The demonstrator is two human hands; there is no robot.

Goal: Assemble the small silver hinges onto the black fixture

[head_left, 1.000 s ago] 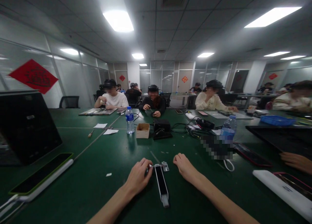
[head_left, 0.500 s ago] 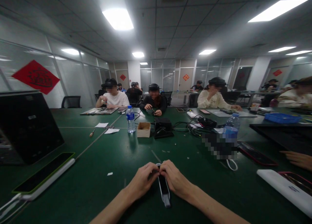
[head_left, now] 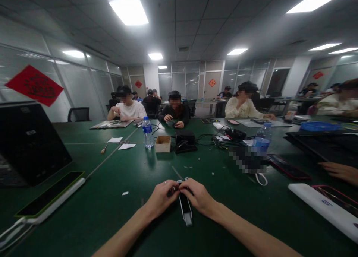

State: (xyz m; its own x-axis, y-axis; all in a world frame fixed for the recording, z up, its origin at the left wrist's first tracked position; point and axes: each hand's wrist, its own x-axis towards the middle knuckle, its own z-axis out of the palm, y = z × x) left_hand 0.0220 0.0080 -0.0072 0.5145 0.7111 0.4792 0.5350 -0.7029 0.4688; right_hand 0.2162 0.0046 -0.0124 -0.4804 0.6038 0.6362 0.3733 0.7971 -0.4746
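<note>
A narrow black device with a white frame (head_left: pixel 185 209) lies lengthwise on the green table (head_left: pixel 117 212), straight in front of me. My left hand (head_left: pixel 160 197) and my right hand (head_left: pixel 197 196) meet over its far end, fingers curled and pinching there. A small metal bracket at that end (head_left: pixel 181 181) peeks out between the fingertips. The near end of the device points toward me and is uncovered.
A dark laptop (head_left: pixel 28 143) and a phone on a white power bank (head_left: pixel 47 201) lie left. Water bottle (head_left: pixel 147 132), cardboard box (head_left: pixel 163 143) and black gadget with cables (head_left: pixel 184 142) stand mid-table. Another person's hand (head_left: pixel 339 172) and a white pack (head_left: pixel 324 208) are right. Several people sit opposite.
My right hand moved left from beside the device and joined the left hand on its far end, covering the metal bracket. The view tilted slightly.
</note>
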